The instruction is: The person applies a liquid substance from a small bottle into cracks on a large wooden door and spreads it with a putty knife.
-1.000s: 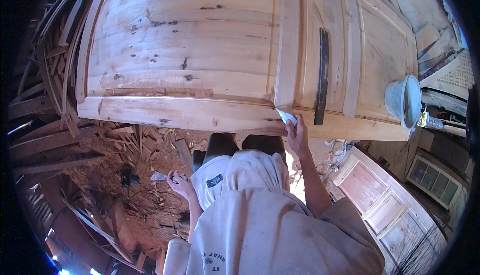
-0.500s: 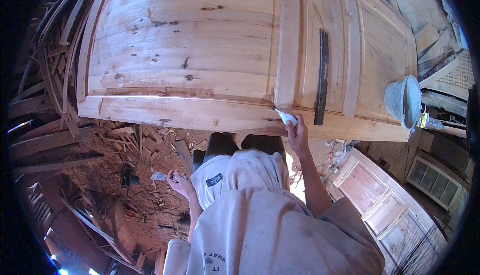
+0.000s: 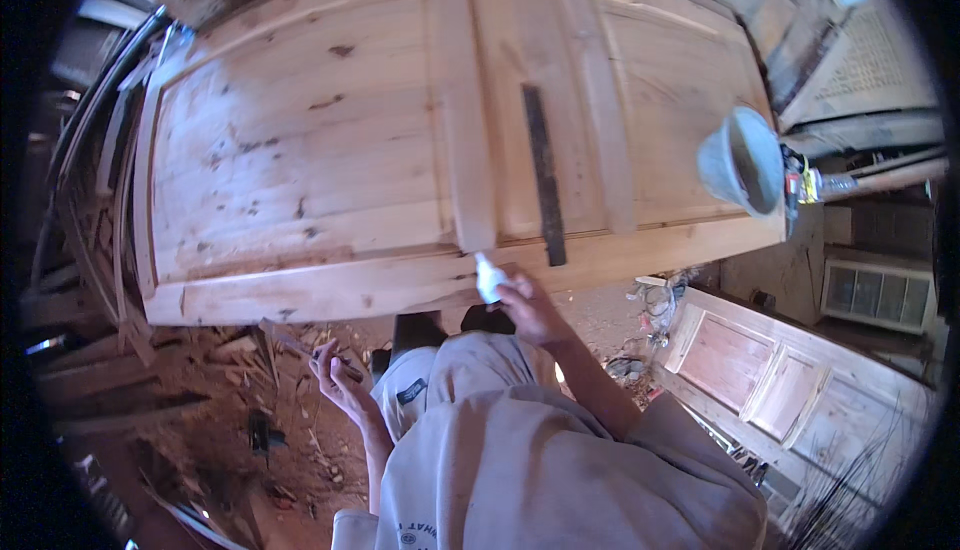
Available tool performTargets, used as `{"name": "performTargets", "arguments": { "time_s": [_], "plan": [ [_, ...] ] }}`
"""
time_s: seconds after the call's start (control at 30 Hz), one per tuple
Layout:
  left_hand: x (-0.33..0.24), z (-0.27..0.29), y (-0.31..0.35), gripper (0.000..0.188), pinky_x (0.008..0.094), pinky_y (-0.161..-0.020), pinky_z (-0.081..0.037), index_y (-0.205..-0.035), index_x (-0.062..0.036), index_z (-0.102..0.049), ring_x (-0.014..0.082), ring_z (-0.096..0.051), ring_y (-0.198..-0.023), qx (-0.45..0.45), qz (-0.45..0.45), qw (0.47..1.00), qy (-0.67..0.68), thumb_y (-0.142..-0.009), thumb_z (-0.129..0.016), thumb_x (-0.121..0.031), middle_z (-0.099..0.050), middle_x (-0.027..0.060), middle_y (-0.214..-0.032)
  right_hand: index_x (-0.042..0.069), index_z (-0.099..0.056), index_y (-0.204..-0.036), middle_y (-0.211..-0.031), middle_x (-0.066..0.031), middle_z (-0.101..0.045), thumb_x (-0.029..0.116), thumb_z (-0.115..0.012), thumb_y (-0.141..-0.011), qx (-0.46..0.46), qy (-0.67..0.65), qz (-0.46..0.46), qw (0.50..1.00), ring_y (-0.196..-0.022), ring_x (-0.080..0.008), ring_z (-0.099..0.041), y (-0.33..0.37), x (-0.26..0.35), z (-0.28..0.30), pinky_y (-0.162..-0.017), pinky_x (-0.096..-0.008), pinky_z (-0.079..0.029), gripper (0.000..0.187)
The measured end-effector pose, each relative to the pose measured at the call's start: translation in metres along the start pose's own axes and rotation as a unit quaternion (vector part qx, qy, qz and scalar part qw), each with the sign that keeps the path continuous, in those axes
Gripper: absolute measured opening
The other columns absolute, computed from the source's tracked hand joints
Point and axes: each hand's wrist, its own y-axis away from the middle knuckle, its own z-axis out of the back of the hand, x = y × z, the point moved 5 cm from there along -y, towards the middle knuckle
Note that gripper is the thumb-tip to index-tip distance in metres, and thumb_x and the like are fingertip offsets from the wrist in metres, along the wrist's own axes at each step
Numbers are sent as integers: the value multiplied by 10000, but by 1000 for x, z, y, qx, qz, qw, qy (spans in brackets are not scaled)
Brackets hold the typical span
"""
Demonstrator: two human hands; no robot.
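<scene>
- Since the earlier frames the right hand has stayed at the near edge of the door, its white bottle still tipped against the wood; the left hand remains low over the floor, and the view has barely shifted.
- The bottle sits at the fingertips of the right hand, just up and left of the palm, its tip touching the door's lower rail below a vertical stile.
- The right hand is closed round the bottle (a narrow grip, fingers curled).
- The left hand is loosely curled on a thin stick-like tool, well apart from the door; what the tool is cannot be told.
- A dark flat bar lies on the door just right of the bottle.
- A grey bucket rests at the door's right end.
- Wood scraps litter the floor to the left; a second panelled door lies lower right.
</scene>
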Motion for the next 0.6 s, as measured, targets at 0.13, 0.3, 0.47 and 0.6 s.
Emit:
{"name": "performTargets", "arguments": {
  "time_s": [0.13, 0.3, 0.47, 0.6],
  "plan": [
    [-87, -71, 27, 708, 292, -694, -367, -1224, -13, -605, 141, -407, -744, 193, -66, 979, 11, -921, -411, -623, -434, 32, -811, 60, -539, -1165, -1023, -47, -591, 164, -603, -935, 124, -26, 28, 992, -921, -99, -551, 24, 58, -36, -775, -257, -461, 261],
    [-84, -136, 89, 760, 316, -782, -399, -1129, 69, -577, 145, -488, -835, 299, -64, 947, 100, -859, -533, -639, -569, 88, -954, 41, -562, -1190, -1006, -36, -592, 191, -603, -942, 247, 75, 79, 963, -951, -111, -547, 54, 88, -35, -845, -274, -461, 293],
    [-106, -179, 142, 508, 248, -688, -462, -1302, 43, -403, 141, -534, -770, 334, 58, 921, 191, -939, -572, -269, -532, 100, -1040, 0, -556, -1161, -1029, -52, -583, 140, -563, -963, 317, 40, 111, 941, -974, -129, -549, 70, 102, -6, -861, -300, -472, 242],
    [-119, -212, 150, 421, 329, -827, -414, -1197, 33, -575, 203, -493, -885, 342, -63, 931, 107, -924, -555, -287, -475, 105, -1017, 10, -570, -1183, -1072, -42, -600, 115, -573, -954, 287, 44, 89, 953, -980, -99, -538, 73, 106, 33, -864, -265, -454, 252]
  ]
}}
